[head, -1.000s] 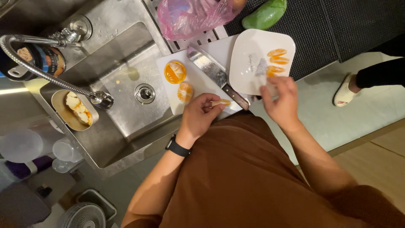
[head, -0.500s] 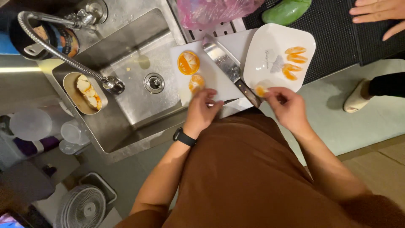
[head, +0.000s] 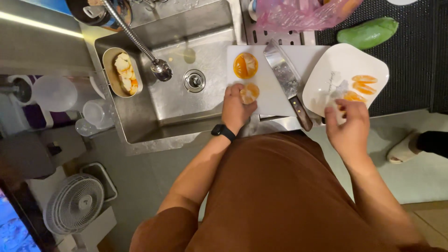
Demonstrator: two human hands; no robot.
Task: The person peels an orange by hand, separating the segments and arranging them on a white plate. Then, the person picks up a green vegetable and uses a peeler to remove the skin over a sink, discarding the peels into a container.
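Observation:
My left hand [head: 237, 109] reaches onto the white cutting board [head: 270, 88] and closes its fingers on an orange piece [head: 250, 92]. An orange half [head: 245, 65] lies cut side up farther back on the board. A cleaver [head: 288, 81] with a dark handle rests across the board. My right hand [head: 349, 125] is at the near rim of the white plate [head: 343, 77]; its fingertips are bunched at a segment there, and whether they grip it is unclear. Orange segments [head: 363, 85] lie on the plate.
A steel sink [head: 177, 98] with a spring faucet [head: 140, 44] lies left of the board, with a tin of peels [head: 122, 72] at its edge. A green fruit [head: 368, 32] and a pink bag [head: 298, 14] sit on the black mat. A fan [head: 74, 203] stands on the floor.
My left hand moved from the board's near edge up to the orange piece. My right hand moved right, to the plate's near rim. The camera view shifted.

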